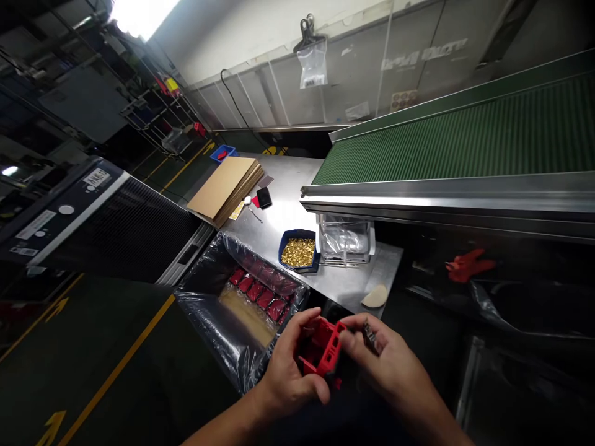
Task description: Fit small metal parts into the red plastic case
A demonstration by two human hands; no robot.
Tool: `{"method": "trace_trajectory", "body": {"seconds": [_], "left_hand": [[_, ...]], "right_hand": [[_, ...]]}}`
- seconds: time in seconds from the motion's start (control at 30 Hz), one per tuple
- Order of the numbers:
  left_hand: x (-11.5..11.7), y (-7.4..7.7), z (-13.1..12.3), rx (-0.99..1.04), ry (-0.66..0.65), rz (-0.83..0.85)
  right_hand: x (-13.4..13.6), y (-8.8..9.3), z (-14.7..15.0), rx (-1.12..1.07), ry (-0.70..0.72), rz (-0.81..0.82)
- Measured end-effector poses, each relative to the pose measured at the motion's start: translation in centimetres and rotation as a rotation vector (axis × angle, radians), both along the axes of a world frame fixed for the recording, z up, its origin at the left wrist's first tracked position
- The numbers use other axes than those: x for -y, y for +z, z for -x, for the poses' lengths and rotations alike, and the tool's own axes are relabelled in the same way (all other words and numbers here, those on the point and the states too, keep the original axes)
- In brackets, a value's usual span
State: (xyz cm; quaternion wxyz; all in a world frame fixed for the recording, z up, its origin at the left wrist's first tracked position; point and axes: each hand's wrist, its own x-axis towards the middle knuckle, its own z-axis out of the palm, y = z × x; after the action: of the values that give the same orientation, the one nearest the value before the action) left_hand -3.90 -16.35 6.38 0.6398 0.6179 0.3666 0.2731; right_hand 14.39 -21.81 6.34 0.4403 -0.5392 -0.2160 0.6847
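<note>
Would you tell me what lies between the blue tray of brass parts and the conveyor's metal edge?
In the head view, a clear plastic container stands between them.

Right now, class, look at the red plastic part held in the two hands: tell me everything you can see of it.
The red plastic part looks like a small, boxy moulded housing, hollow, with open rectangular recesses and thin walls. Its surface is matt, bright red. It is held tilted in the air, low in the picture, in front of the steel table's edge. The left hand grips it from the left side, thumb underneath; the right hand touches its upper right corner with its fingertips while holding a small dark piece.
</note>
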Motion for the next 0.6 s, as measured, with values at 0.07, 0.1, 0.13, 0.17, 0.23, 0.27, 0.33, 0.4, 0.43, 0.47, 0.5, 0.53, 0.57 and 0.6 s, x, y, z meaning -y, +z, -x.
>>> {"method": "trace_trajectory", "body": {"seconds": [0.07,0.1,0.13,0.17,0.23,0.27,0.33,0.4,0.43,0.47,0.5,0.53,0.57,0.6], "left_hand": [[0.0,0.0,0.0,-0.021,-0.004,-0.084],[-0.1,0.0,0.0,-0.016,-0.006,-0.110],[-0.1,0.1,0.0,0.000,-0.010,-0.122],[-0.1,0.3,0.0,0.019,-0.018,-0.129],[-0.1,0.6,-0.1,0.039,-0.041,-0.146],[-0.2,0.8,-0.1,0.035,-0.053,-0.161],[-0.2,0.9,-0.2,0.021,-0.072,-0.182],[-0.1,0.9,-0.3,0.028,-0.082,-0.175],[-0.1,0.8,-0.3,0.029,-0.085,-0.168],[-0.1,0.7,-0.4,0.028,-0.085,-0.166],[0.0,0.6,-0.4,0.023,-0.089,-0.167],[0.0,0.6,-0.5,0.017,-0.089,-0.173],[0.0,0.6,-0.5,0.005,-0.090,-0.184],[0.0,0.7,-0.5,-0.005,-0.091,-0.205]], "right_hand": [[0.2,0.4,0.1,0.075,0.015,-0.062],[0.2,0.4,0.1,0.081,0.021,-0.081],[0.1,0.2,-0.1,0.049,0.035,-0.077],[-0.1,-0.1,-0.3,0.000,0.036,-0.051],[-0.6,-1.0,-0.9,-0.073,-0.048,0.036],[-0.9,-1.5,-1.3,-0.090,-0.119,0.080],[-1.2,-2.4,-1.8,-0.097,-0.240,0.139],[-1.0,-3.0,-2.1,-0.136,-0.293,0.142],[-0.7,-3.2,-2.1,-0.170,-0.304,0.135],[-0.4,-3.4,-2.1,-0.199,-0.314,0.128],[-0.1,-3.6,-2.0,-0.211,-0.311,0.122],[0.3,-3.7,-1.9,-0.200,-0.293,0.118],[0.6,-3.9,-1.9,-0.167,-0.258,0.114],[0.9,-4.0,-1.9,-0.118,-0.216,0.108]]}}
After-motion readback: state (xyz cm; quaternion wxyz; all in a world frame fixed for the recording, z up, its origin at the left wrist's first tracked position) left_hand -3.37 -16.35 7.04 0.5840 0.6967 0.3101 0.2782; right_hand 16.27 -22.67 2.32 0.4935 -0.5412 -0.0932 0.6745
